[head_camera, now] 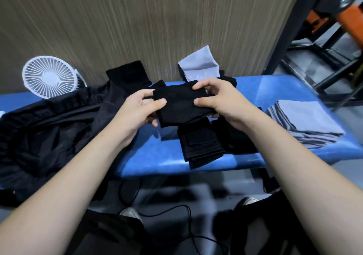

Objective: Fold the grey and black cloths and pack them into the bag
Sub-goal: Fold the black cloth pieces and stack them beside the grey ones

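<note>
I hold a folded black cloth (179, 105) in the air above the blue bench (157, 154). My left hand (137, 113) pinches its left edge and my right hand (218, 99) pinches its right edge. Below it lies a stack of folded black cloths (202, 146). A stack of folded grey cloths (306, 123) rests at the bench's right end. A loose grey cloth (200, 66) leans against the wall behind more black cloths. A large black bag (49, 129) lies crumpled on the left of the bench.
A white fan (50, 76) stands at the back left against the wooden wall. Black cables (176, 209) trail on the floor near my shoes. A black metal frame (322, 58) with orange parts stands at the right.
</note>
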`<state>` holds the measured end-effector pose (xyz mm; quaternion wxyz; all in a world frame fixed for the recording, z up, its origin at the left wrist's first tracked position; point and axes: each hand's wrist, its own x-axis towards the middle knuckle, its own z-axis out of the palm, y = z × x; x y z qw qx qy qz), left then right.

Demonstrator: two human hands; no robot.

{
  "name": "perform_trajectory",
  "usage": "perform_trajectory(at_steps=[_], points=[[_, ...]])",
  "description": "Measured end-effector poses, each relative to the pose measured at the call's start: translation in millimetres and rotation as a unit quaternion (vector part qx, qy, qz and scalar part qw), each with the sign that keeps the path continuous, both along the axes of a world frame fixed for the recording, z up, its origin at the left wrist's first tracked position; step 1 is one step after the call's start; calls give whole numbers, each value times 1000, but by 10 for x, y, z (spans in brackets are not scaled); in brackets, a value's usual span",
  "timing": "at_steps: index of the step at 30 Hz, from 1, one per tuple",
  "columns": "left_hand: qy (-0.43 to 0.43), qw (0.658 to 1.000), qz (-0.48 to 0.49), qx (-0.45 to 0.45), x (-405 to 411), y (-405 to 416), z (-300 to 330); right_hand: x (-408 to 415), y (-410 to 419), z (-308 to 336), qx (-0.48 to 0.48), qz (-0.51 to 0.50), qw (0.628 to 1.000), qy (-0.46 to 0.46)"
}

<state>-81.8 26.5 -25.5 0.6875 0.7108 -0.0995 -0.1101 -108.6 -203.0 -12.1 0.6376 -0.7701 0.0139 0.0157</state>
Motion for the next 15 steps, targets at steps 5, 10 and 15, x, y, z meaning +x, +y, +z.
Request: perform_trajectory(at_steps=[5, 10, 15], points=[[2, 1000, -26, -6, 3, -448, 11, -97, -366, 46, -41, -70, 997, -9], [18, 998, -55, 19, -12, -822, -38, -282, -746, 28, -115, -106, 988, -19], [9, 996, -68, 51, -71, -1125, -89, -455, -1028, -17, -191, -119, 974, -15]])
